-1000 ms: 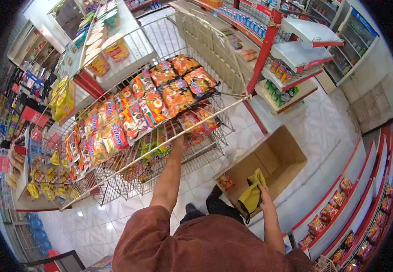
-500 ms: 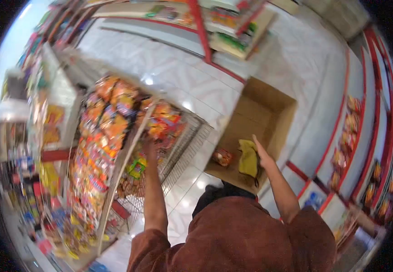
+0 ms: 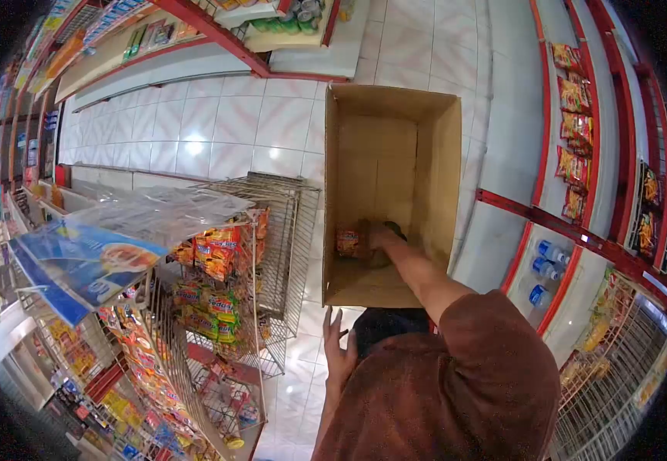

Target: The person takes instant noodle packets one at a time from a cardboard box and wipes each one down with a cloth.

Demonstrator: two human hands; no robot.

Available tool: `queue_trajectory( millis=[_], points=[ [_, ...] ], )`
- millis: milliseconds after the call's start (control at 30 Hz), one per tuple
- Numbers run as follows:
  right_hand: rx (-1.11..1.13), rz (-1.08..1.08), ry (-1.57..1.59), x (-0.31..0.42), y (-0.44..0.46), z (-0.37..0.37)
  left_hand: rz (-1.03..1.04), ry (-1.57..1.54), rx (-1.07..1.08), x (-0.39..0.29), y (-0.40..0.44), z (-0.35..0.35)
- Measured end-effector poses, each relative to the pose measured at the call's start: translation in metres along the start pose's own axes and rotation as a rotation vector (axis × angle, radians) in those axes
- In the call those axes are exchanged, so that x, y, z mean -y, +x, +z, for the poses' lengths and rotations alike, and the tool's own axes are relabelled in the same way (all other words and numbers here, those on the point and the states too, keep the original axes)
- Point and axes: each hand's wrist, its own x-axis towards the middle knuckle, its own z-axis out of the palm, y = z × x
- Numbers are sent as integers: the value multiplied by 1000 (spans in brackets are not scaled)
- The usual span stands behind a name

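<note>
My right hand reaches down inside a cardboard box standing with its top open on the floor. Its fingers are shadowed and smeared, so their grip does not show. An orange-red snack pack lies on the box's bottom, just left of these fingers; whether they touch it is unclear. Something dark shows beside the hand. My left hand is near the box's front left corner, fingers apart, with nothing in it.
On the left, a wire rack holds orange packs and green packs, with plastic sheeting draped above. Red-edged shelves on the right carry snack packs and bottles. Another shelf stands beyond the box.
The view has turned. My left hand has drawn back from the rack to the box's near edge. My right hand has gone from the box's right side down inside. The yellow-green pouch no longer shows.
</note>
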Motion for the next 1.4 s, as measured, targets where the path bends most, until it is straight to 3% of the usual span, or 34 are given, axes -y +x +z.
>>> queue_trajectory(
  millis=[267,567,600,700,800,900,1000,1067,1133,1200,1267,1400],
  points=[
    [-298,-217,-49,-9,53,93,68,162,145,14,1,7],
    [-749,-499,-126,-69,99,111,170,136,95,28,-3,11],
    [-761,-510,-138,-37,51,73,202,155,82,26,-3,9],
    [-31,-171,-303,74,-135,-97,134,14,24,26,-7,4],
    [-75,-364,-214,66,-168,-134,144,-136,-99,24,-13,-4],
    [-207,-513,-169,99,-268,-169,223,-276,-311,22,-26,-18],
    [-224,-626,-157,118,-307,-167,455,-440,-417,1,-64,-46],
    [-182,-701,-224,134,-328,-152,530,-643,-332,-59,-122,-78],
    [-128,-764,-287,157,-343,-123,860,-807,-247,-100,-174,-104],
    [-35,-799,-341,178,-356,-87,984,-1015,-86,-144,-235,-136],
    [40,-834,-409,196,-368,-47,1234,-1224,95,-161,-276,-148],
    [299,-757,-498,217,-388,32,1335,-1314,-109,-175,-356,-157]
  ],
)
